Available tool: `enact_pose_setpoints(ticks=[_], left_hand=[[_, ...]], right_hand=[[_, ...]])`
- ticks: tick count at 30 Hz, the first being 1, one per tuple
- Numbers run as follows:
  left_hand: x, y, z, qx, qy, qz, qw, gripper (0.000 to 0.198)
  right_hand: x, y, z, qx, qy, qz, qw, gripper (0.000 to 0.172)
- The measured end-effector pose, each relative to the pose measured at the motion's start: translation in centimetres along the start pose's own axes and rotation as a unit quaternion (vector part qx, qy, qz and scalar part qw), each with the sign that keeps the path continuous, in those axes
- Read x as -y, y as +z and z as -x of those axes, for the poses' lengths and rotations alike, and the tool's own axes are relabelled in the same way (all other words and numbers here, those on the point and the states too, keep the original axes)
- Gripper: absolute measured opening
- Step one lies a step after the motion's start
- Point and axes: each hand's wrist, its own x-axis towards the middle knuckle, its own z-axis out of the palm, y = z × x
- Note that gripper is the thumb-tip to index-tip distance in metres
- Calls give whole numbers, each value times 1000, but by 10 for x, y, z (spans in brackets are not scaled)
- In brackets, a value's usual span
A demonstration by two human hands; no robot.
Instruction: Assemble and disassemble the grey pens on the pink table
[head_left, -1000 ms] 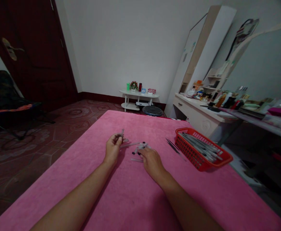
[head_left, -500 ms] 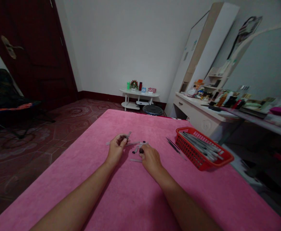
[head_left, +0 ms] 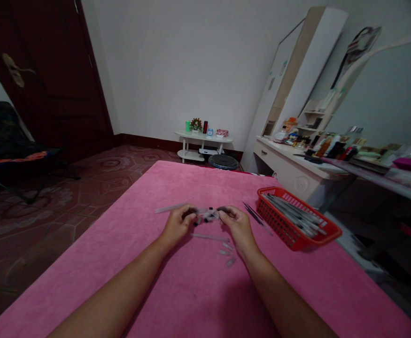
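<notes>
Two hands (head_left: 177, 225), perhaps three stray bits (head_left: 225, 252)

a green cup (head_left: 187, 126), a leafy plant (head_left: 195, 124) and a red canister (head_left: 205, 126) top a white stand (head_left: 200, 136).

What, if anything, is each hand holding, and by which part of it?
Can't tell: left hand and right hand flank a cluster of small, translucent, plastic-looking pieces, some black-ended, but blur hides whether either grips one, or where.

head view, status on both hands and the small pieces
Left hand, right hand flank the small pieces, grips unclear. Thin translucent stick lies nearer the wearer. Red basket to the right, not between hands.
</notes>
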Motion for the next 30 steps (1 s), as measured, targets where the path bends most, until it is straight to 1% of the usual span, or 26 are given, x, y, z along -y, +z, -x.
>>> enact_pose_setpoints(ticks=[3, 7, 11, 15, 18, 21, 26, 30], left_hand=[[-1, 0, 0, 16, 15, -32, 999, 14], [-2, 0, 0, 27, 15, -50, 998, 15], [-2, 0, 1, 33, 18, -58, 998, 17], [-3, 0, 2, 40, 25, -63, 997, 18], [-5, 0, 2, 41, 22, -60, 997, 18], [-6, 0, 2, 40, 23, -59, 997, 18], [-3, 0, 2, 42, 31, -57, 997, 19], [-1, 0, 2, 36, 29, -54, 997, 19]], right_hand=[[1, 3, 1, 6, 21, -55, 998, 29], [2, 5, 4, 18, 61, -118, 991, 33], [3, 4, 4, 30, 66, -120, 990, 32], [4, 4, 4, 18, 68, -114, 991, 33], [6, 4, 3, 11, 83, -133, 988, 32], [7, 3, 3, 20, 112, -185, 976, 32], [6, 2, 2, 61, 156, -266, 949, 31], [4, 2, 3, 83, 172, -293, 937, 28]])
